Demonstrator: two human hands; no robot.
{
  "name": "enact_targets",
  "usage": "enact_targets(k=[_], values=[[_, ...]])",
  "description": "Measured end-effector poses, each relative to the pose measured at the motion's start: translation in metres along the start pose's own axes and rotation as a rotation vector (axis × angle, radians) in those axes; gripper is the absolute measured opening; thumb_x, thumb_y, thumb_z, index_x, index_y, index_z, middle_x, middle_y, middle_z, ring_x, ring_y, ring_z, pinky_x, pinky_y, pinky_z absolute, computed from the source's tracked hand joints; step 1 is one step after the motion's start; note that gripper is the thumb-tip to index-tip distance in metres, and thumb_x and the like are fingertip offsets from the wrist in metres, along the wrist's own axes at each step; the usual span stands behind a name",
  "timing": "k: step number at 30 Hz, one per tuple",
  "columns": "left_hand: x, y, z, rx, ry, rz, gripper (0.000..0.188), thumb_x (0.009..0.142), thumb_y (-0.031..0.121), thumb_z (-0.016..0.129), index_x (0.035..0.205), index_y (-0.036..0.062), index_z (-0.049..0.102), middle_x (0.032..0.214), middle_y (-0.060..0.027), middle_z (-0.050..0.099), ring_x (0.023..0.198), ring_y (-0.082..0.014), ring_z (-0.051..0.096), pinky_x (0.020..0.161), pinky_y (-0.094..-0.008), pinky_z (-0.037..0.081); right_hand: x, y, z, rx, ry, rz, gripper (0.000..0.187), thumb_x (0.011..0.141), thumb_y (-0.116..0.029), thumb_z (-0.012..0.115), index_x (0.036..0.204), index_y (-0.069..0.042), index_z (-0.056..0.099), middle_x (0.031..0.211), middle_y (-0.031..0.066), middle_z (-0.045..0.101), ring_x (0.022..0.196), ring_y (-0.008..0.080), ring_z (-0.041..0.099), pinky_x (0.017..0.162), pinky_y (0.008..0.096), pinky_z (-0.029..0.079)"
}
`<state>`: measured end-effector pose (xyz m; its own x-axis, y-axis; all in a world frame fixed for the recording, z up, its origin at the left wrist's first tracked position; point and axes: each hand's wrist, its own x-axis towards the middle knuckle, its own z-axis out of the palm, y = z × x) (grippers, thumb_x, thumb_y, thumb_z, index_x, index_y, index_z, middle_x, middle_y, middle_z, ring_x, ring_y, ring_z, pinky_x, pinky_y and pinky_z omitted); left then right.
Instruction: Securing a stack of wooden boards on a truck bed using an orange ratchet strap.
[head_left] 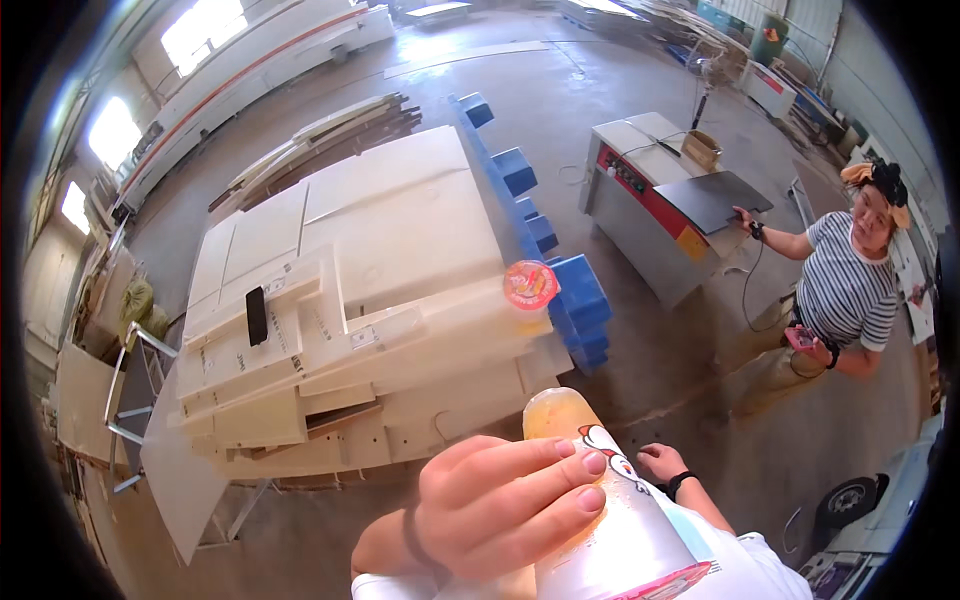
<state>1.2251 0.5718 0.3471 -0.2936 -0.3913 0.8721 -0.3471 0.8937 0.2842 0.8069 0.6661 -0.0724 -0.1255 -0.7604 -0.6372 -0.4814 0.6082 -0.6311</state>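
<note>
A clear plastic drink cup [640, 520] with orange-yellow contents and a cartoon print is close in front of me. It tilts with its pink-rimmed end toward me and its base away. My left hand [510, 500] is closed around its side. Beyond the cup, my right hand [662, 462] hangs low with a black band on the wrist. Its fingers are loosely apart with nothing visible in them, and the cup is nearest to it in the picture. A second cup with a red printed lid [530, 285] stands at the right edge of the stacked panels [410, 250].
A black flat object [257, 315] lies on the panels. Blue blocks [578, 300] line the stack's right side. To the right, a person [850, 270] in a striped shirt touches a dark board [712, 200] on a grey-red machine [640, 235]. A metal frame [125, 400] is at left.
</note>
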Motion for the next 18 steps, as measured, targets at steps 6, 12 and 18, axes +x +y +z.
enact_targets(k=[6, 12, 18], values=[[0.005, -0.012, -0.006, -0.043, -0.006, 0.036, 0.027, 0.087, 0.010, 0.081, 0.112, 0.0090, 0.073, 0.116, -0.0062, 0.078, 0.098, -0.0212, 0.075, 0.065, -0.0271, 0.053, -0.006, 0.027, 0.000, 0.082, 0.030, 0.061, 0.041, 0.094, -0.028, 0.073, 0.123, 0.002, 0.072, 0.107, 0.0134, 0.078, 0.092, 0.0199, 0.075, 0.086, 0.0336, 0.059], [0.006, -0.013, -0.013, -0.061, -0.044, 0.039, 0.027, 0.088, 0.010, 0.081, 0.114, 0.0088, 0.073, 0.117, -0.0067, 0.078, 0.100, -0.0218, 0.075, 0.066, -0.0274, 0.053, -0.002, 0.018, 0.017, 0.145, 0.076, 0.139, 0.034, 0.096, -0.020, 0.072, 0.120, 0.003, 0.073, 0.105, 0.0114, 0.078, 0.090, 0.0180, 0.074, 0.082, 0.0326, 0.060], [0.005, -0.017, -0.014, -0.058, -0.051, 0.033, 0.027, 0.088, 0.011, 0.080, 0.114, 0.0091, 0.073, 0.118, -0.0065, 0.078, 0.100, -0.0218, 0.075, 0.067, -0.0274, 0.054, -0.005, 0.013, 0.034, 0.173, 0.035, 0.074, 0.040, 0.092, -0.026, 0.075, 0.120, 0.002, 0.074, 0.102, 0.0115, 0.078, 0.087, 0.0186, 0.074, 0.083, 0.0321, 0.059]])
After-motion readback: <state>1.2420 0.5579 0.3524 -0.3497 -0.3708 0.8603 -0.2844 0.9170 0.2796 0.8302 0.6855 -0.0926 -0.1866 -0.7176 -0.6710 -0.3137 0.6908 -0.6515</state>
